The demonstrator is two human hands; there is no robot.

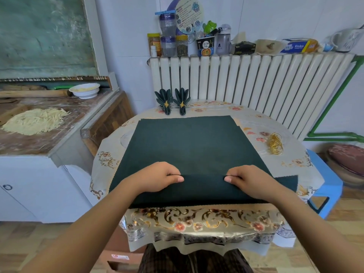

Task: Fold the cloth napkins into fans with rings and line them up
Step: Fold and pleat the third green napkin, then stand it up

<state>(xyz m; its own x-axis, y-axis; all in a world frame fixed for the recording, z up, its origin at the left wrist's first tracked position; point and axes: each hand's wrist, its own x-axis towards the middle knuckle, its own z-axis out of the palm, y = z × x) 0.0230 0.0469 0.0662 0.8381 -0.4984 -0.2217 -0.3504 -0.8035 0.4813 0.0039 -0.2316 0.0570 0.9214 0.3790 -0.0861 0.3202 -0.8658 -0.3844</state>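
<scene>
Two finished fans (173, 101) stand far beyond our hands, so we are on the third napkin (189, 146). Our left hand (157, 178) and right hand (250, 180) both pinch its first pleat at the near edge. Next we probably need an equal fold back. This dark green cloth lies flat; the gold rings (275, 143) wait beyond our right hand.

A white radiator (246, 79) runs along the wall, its top crowded with jars (168, 34), a noodle cup (205, 46) and a tissue box (243, 47). To the left, a counter (39, 138) carries shredded dough strips (35, 120) and a white bowl (85, 90). A blue stool (327, 184) stands to the right.
</scene>
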